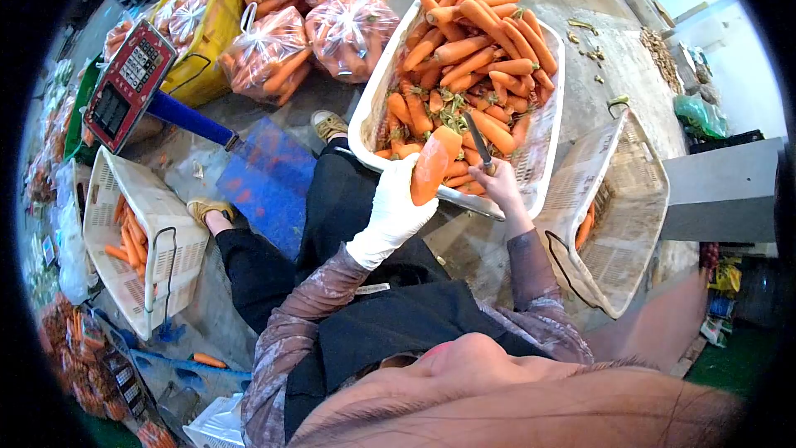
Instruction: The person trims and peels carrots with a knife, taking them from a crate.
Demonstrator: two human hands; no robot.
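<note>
My left hand, in a white glove, is closed around a thick carrot that points up and to the right. In my bare right hand is a knife, its blade pointing up and slightly left, apart from the carrot. Both hands are over the near end of a large white basket heaped with carrots. Green carrot tops lie among the carrots just beyond the blade.
Bags of carrots and a yellow crate stand at the upper left. A scale with a blue platform is left of my legs. White crates holding some carrots stand left and right.
</note>
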